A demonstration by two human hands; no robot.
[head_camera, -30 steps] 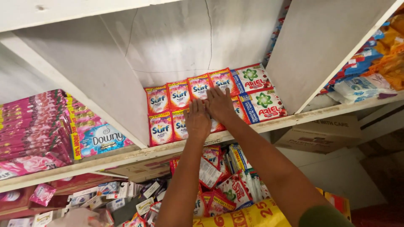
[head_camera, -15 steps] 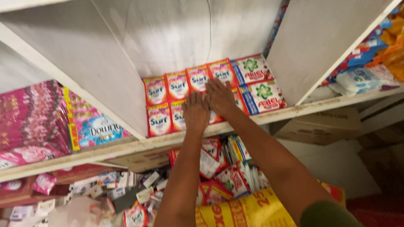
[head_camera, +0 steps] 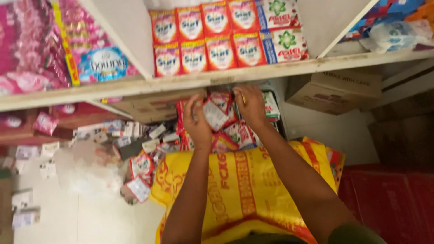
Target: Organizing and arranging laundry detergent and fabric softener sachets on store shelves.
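Detergent packets stand in two rows on the shelf, with larger pouches left of the divider; below the shelf edge, the left hand and right hand flank a sachet, above a sack. A cardboard box sits to the right under the shelf; loose sachets lie to the left.

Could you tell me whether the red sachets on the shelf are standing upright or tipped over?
Upright: the red sachets stand in two neat rows, fronts facing outward.

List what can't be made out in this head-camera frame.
- Left hand: palm side hidden; grip on the sachets unclear.
- Right hand: fingertips buried among sachets.
- Yellow sack: bottom cut off by the lower edge.
- Floor packets: motion-blurred, kind unclear.
- Pink packs: cut off by the left edge.
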